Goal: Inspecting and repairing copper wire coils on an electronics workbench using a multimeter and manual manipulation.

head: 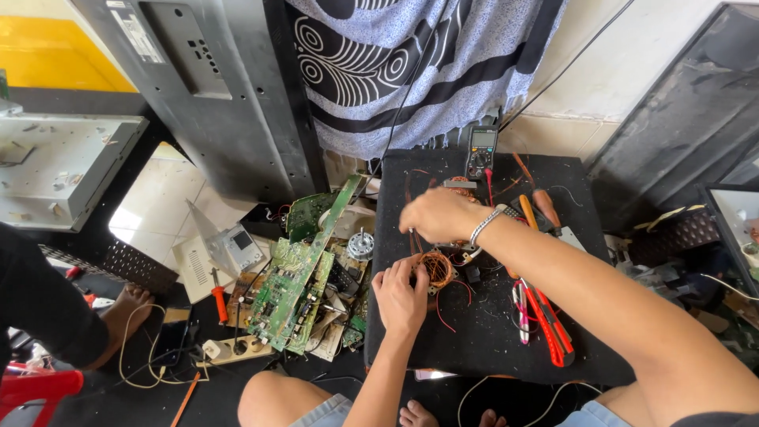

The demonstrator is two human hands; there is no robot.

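A small coil of copper wire (437, 267) lies on the black mat (490, 340) in front of me. My left hand (401, 294) grips the coil's left side, fingers curled on it. Just above the coil, my right hand (439, 214), with a metal bracelet on the wrist, pinches thin copper strands coming off it. Loose red wires trail around the coil.
A multimeter (481, 150) stands at the mat's far edge. Red-handled pliers (549, 324) and screwdrivers (538, 209) lie to the right. Green circuit boards (296, 281) pile on the floor at left, beside a power strip (233, 348). A flat-screen back panel (213, 87) leans behind. Another person's foot (126, 304) is at left.
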